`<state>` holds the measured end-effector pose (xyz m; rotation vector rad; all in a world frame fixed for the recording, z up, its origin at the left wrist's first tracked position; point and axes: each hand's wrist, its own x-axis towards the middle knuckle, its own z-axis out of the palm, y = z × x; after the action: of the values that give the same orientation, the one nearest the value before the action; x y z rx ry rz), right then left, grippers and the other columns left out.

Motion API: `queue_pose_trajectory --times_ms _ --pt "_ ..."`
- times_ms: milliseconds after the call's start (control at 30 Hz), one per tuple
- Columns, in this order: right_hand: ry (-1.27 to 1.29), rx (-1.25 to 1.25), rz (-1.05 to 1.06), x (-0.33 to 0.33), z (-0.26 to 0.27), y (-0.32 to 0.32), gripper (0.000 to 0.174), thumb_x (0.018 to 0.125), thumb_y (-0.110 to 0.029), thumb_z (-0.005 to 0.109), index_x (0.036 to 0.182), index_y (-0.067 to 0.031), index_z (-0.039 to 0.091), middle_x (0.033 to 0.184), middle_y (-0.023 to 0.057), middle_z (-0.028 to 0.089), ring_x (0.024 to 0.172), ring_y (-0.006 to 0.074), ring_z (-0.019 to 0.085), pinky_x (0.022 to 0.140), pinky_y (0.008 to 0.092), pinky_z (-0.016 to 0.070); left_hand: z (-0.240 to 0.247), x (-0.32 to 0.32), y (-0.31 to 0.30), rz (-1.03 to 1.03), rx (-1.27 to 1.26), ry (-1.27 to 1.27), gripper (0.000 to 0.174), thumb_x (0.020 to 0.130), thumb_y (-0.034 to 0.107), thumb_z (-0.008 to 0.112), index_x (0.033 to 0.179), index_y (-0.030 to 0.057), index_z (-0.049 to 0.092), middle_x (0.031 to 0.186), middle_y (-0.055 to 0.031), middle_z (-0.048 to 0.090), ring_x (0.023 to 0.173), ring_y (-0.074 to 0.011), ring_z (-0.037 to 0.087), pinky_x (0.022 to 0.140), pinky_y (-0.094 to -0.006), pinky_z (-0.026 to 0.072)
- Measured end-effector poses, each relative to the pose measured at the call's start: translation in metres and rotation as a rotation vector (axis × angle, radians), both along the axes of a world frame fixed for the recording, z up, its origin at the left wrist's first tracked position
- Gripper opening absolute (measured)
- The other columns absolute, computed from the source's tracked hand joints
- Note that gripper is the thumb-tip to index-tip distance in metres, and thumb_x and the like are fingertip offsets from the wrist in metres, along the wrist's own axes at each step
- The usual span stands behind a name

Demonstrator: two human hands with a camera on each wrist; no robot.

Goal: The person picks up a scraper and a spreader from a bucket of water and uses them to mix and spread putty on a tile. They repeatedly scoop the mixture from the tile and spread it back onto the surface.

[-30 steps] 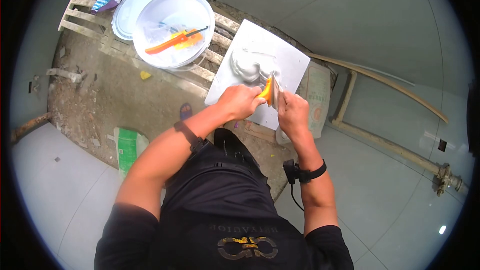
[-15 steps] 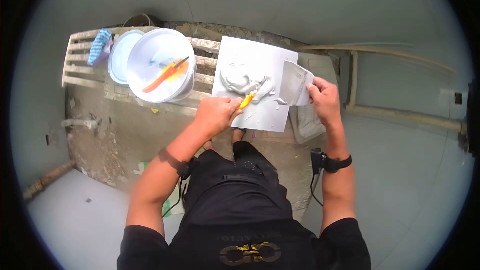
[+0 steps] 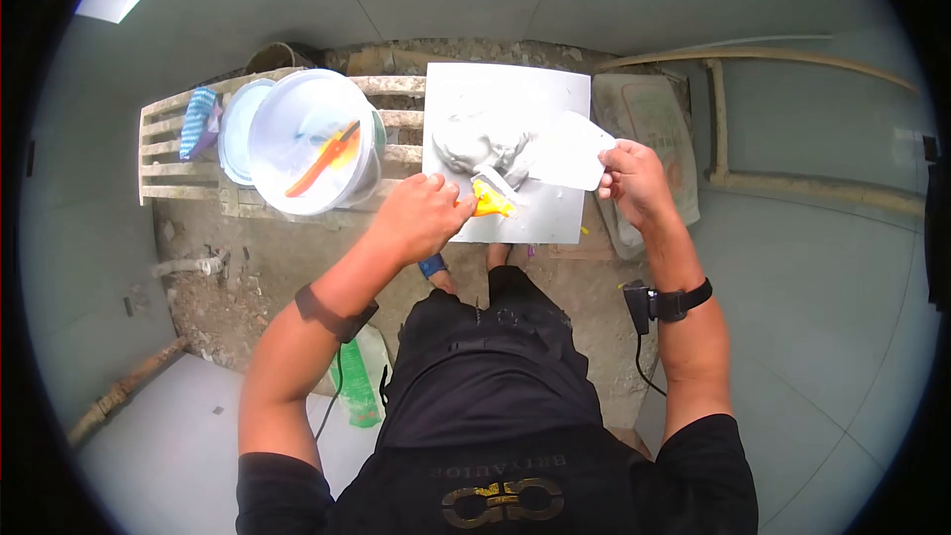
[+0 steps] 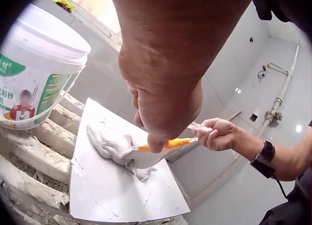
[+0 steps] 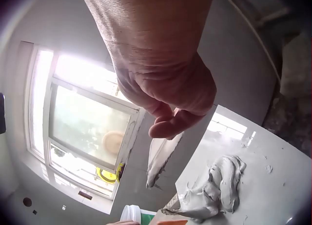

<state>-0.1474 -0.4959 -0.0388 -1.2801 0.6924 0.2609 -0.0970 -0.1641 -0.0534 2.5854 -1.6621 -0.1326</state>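
A mound of white paste (image 3: 474, 144) lies on a square white board (image 3: 555, 89). My left hand (image 3: 421, 216) grips a putty knife by its orange-yellow handle (image 3: 491, 200), with the blade at the near edge of the paste. In the left wrist view the putty knife (image 4: 178, 143) sticks out past the fingers on both sides. My right hand (image 3: 634, 180) pinches a flat scraper (image 3: 570, 154) by one edge, and its plate stretches over the board's right side. The right wrist view shows the scraper (image 5: 163, 159) with grey paste along its lower edge.
The board lies on a slatted bench (image 3: 401, 119). Left of it stand a white bucket (image 3: 267, 139) containing an orange-handled tool (image 3: 319, 166), a lid (image 3: 238, 144) and a striped cloth (image 3: 199, 122). A sack (image 3: 654, 129) lies to the right, near pipes (image 3: 817, 190) along the wall.
One second ago the two tools met over the board; since then my hands have drawn apart. The knife now touches the paste's near edge, and the scraper has turned flatter. The head view has shifted.
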Motion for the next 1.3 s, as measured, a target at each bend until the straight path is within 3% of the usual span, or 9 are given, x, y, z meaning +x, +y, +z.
queue_pose_trajectory --times_ms 167,267,400,467,667,833,967,1167,1300 --pt "-0.104 -0.071 -0.131 -0.005 0.000 0.011 0.005 0.094 -0.005 0.060 0.091 -0.0010 0.061 0.077 0.0037 0.062 0.062 0.0103 0.060 0.055 0.0266 0.0536 0.015 0.002 -0.001 0.063 -0.228 0.241 0.026 0.087 0.027 0.073 0.111 0.0166 0.073 0.078 -0.0036 0.061 0.076 -0.0250 0.061 0.066 -0.0376 0.0470" --pt "-0.266 -0.252 -0.159 -0.007 -0.008 0.026 0.007 0.096 -0.005 0.058 0.096 0.0010 0.062 0.079 0.0043 0.064 0.065 0.0089 0.061 0.056 0.0261 0.0539 -0.006 0.003 0.005 0.276 -0.476 0.488 0.029 0.088 0.022 0.076 0.114 0.0099 0.074 0.082 -0.0044 0.066 0.075 -0.0207 0.061 0.067 -0.0326 0.0471" --pt "-0.330 -0.458 -0.115 -0.012 -0.010 0.041 0.009 0.097 -0.004 0.057 0.100 0.0021 0.062 0.079 0.0035 0.064 0.067 0.0072 0.061 0.056 0.0254 0.0526 -0.019 -0.004 -0.002 0.615 -0.757 1.102 0.037 0.096 0.015 0.069 0.129 -0.0004 0.066 0.098 -0.0094 0.072 0.090 -0.0152 0.065 0.082 -0.0289 0.0497" --pt "-0.311 -0.509 -0.104 -0.010 -0.006 0.045 0.009 0.097 -0.004 0.055 0.099 0.0018 0.062 0.080 0.0030 0.064 0.065 0.0079 0.059 0.055 0.0244 0.0494 -0.030 -0.003 -0.004 0.591 -0.837 1.182 0.035 0.099 0.021 0.066 0.126 -0.0016 0.066 0.092 -0.0068 0.069 0.082 -0.0129 0.062 0.075 -0.0267 0.0480" --pt "-0.185 0.268 -0.290 -0.014 -0.044 0.015 0.016 0.098 -0.006 0.052 0.109 0.0001 0.061 0.087 0.0049 0.067 0.067 0.0108 0.058 0.059 0.0264 0.0485 -0.036 -0.006 -0.009 0.691 -1.026 1.851 0.047 0.108 0.049 0.041 0.105 0.0046 0.059 0.068 0.0010 0.049 0.059 -0.0089 0.039 0.057 -0.0252 0.0321" --pt "-0.155 0.363 -0.266 -0.006 -0.033 0.037 0.021 0.098 -0.006 0.052 0.116 -0.0002 0.060 0.100 0.0060 0.067 0.080 0.0120 0.062 0.067 0.0288 0.0495 -0.029 -0.008 -0.015 0.571 -1.029 2.294 0.053 0.108 0.055 0.032 0.094 0.0079 0.053 0.061 0.0014 0.042 0.045 -0.0089 0.034 0.047 -0.0233 0.0297" --pt "-0.120 0.499 -0.280 -0.014 -0.038 0.040 0.023 0.097 -0.006 0.052 0.118 -0.0004 0.059 0.104 0.0061 0.066 0.085 0.0133 0.062 0.069 0.0288 0.0489 -0.020 -0.005 -0.021 0.702 -1.111 2.298 0.056 0.107 0.060 0.031 0.091 0.0100 0.050 0.060 0.0033 0.039 0.046 -0.0071 0.033 0.046 -0.0215 0.0298" --pt "-0.234 0.819 -0.243 -0.030 -0.061 0.058 0.034 0.097 -0.006 0.051 0.131 0.0023 0.055 0.114 0.0081 0.066 0.094 0.0147 0.064 0.077 0.0297 0.0527 -0.019 -0.002 -0.024 0.569 -1.032 2.144 0.054 0.107 0.059 0.033 0.091 0.0100 0.049 0.062 0.0027 0.040 0.047 -0.0072 0.035 0.047 -0.0225 0.0304" --pt "-0.253 0.943 -0.306 -0.033 -0.078 0.060 0.029 0.098 -0.005 0.051 0.125 0.0016 0.058 0.109 0.0074 0.066 0.090 0.0144 0.064 0.074 0.0268 0.0534 -0.010 -0.006 -0.032 0.611 -0.999 2.021 0.056 0.106 0.058 0.038 0.087 0.0068 0.049 0.059 0.0001 0.041 0.045 -0.0090 0.037 0.046 -0.0237 0.0303"
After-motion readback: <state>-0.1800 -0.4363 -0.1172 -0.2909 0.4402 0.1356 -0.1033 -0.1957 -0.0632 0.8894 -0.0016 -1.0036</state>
